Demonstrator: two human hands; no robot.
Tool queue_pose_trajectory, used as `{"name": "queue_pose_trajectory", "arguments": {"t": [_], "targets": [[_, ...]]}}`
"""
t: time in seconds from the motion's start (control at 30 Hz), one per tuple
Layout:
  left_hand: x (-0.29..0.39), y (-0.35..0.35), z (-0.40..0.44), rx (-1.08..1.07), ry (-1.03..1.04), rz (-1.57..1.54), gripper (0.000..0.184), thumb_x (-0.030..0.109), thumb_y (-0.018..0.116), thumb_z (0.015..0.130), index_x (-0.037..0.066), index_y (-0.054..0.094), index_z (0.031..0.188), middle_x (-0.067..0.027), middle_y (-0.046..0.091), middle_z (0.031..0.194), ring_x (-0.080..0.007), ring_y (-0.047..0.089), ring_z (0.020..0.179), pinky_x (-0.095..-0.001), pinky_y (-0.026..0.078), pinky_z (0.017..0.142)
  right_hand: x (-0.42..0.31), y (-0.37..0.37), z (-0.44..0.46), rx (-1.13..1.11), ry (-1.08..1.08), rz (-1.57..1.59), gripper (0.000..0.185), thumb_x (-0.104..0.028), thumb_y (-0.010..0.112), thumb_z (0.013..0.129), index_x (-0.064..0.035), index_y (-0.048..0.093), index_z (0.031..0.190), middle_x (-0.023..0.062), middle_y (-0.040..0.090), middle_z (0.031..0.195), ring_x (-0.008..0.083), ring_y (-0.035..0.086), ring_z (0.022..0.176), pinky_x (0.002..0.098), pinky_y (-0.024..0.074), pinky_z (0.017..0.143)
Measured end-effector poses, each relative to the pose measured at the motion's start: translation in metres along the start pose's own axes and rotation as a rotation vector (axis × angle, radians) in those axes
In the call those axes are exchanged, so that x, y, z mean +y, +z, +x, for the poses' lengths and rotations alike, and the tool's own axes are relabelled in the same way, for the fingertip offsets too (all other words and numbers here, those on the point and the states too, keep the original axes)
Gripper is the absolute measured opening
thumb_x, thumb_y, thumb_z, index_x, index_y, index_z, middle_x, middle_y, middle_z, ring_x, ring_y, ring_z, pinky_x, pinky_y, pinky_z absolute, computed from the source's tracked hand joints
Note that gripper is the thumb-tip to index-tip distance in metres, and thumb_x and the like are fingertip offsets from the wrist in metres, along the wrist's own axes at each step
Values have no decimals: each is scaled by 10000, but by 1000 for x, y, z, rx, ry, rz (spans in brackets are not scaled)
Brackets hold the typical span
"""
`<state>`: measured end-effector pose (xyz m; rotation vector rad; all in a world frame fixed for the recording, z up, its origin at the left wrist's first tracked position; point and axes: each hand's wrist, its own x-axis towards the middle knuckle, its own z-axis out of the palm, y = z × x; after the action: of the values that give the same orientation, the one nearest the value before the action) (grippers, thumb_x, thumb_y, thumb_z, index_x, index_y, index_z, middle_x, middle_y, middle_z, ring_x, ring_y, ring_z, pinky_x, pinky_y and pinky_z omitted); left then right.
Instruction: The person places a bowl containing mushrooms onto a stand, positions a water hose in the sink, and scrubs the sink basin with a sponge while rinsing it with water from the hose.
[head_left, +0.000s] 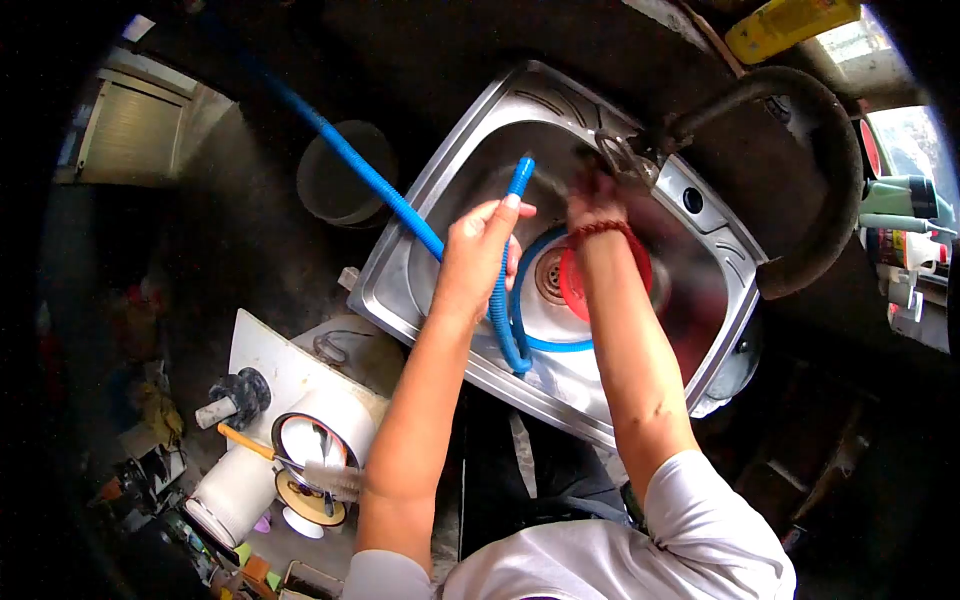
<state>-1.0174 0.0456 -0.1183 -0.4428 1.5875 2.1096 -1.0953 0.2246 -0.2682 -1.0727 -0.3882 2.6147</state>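
Observation:
My left hand (pixel 480 250) is closed around a blue ribbed hose (pixel 365 172) close to its free end, which points up out of the fist. The hose comes in over the sink's left rim, and a loop of it lies in the basin. In the steel sink (pixel 390 300), my right hand (pixel 596 198) reaches to the metal faucet (pixel 626 160) at the back. Its fingers are dark and smeared by motion, so their grip is unclear. Below the right wrist lies a red round plastic item (pixel 572 288), partly covered by the forearm, beside the drain (pixel 549 275).
A bucket (pixel 335 190) stands left of the sink. At lower left are a white board (pixel 255 345), a wide tape roll (pixel 350 415) and an orange-handled brush (pixel 245 441). A thick dark curved pipe (pixel 845 170) arches at right, near several bottles. A yellow container (pixel 790 27) sits at upper right.

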Motion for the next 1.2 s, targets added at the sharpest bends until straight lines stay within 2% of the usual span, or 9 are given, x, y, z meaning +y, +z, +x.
{"name": "queue_pose_trajectory", "arguments": {"t": [0.07, 0.13, 0.27, 0.53, 0.8, 1.0, 1.07, 1.1, 1.2], "targets": [[10, -4, -1, -5, 40, 6, 373, 374, 499, 945, 35, 619, 1045, 32, 437, 509, -32, 392, 412, -179, 317, 361, 40, 34, 4, -81, 98, -309, 167, -160, 580, 858, -30, 611, 959, 99, 635, 883, 195, 591, 773, 297, 472, 670], [10, -12, -1, 9, 73, -31, 394, 371, 504, 942, 13, 615, 1065, 36, 432, 507, -29, 378, 399, -173, 300, 351, 49, 84, -60, -128, -65, -817, 207, -184, 629, 823, -17, 613, 943, 81, 603, 784, 185, 578, 722, 308, 460, 638], [1, -20, -12, 76, 45, -39, 406, 374, 504, 943, 3, 612, 1068, 39, 414, 498, -31, 371, 393, -176, 293, 349, 59, 82, -49, -124, 24, -578, 231, -115, 662, 793, 20, 614, 974, 102, 645, 854, 193, 595, 724, 309, 495, 634], [-27, -32, -17, 134, -45, -158, 400, 365, 501, 945, -6, 606, 1049, 32, 394, 501, -46, 355, 400, -197, 281, 353, 36, 23, 11, 459, -180, -499, 255, -218, 625, 809, 10, 645, 921, 118, 652, 886, 217, 614, 775, 312, 483, 672], [-48, -39, -13, 98, -147, -241, 355, 241, 385, 935, -44, 552, 1065, -17, 437, 554, -119, 410, 444, -235, 351, 426, 74, 6, 14, 742, -430, -1695, 229, -188, 602, 807, -13, 653, 946, 173, 657, 913, 309, 636, 837, 389, 503, 733], [-43, -37, -41, 142, -20, -298, 349, 267, 385, 948, -21, 525, 1087, -18, 444, 584, -119, 440, 470, -225, 346, 427, 116, -4, -21, -179, -627, -1939, 220, -173, 616, 778, -20, 635, 935, 240, 628, 947, 410, 598, 913, 467, 481, 773], [-47, -35, -49, 165, 5, -317, 347, 268, 375, 955, -17, 522, 1087, -17, 445, 593, -116, 445, 481, -212, 343, 436, 103, -35, -21, -694, -531, -1944, 176, -87, 527, 809, -40, 623, 948, 200, 638, 945, 366, 602, 908, 414, 473, 821], [-46, -33, -52, 172, 0, -332, 343, 266, 365, 961, -11, 522, 1090, -15, 449, 598, -111, 449, 490, -202, 333, 439, 100, -57, -20, -1102, -844, -1864, 203, -82, 504, 811, -60, 620, 977, 167, 631, 991, 341, 585, 949, 395, 469, 833], [-46, -28, -57, 175, -25, -297, 341, 259, 358, 963, -9, 521, 1097, -16, 456, 607, -107, 451, 490, -203, 324, 433, 78, -42, -49, -1753, -950, -1827, 283, -86, 491, 823, -75, 593, 1087, 141, 565, 1136, 327, 550, 1022, 395, 471, 850]]}}
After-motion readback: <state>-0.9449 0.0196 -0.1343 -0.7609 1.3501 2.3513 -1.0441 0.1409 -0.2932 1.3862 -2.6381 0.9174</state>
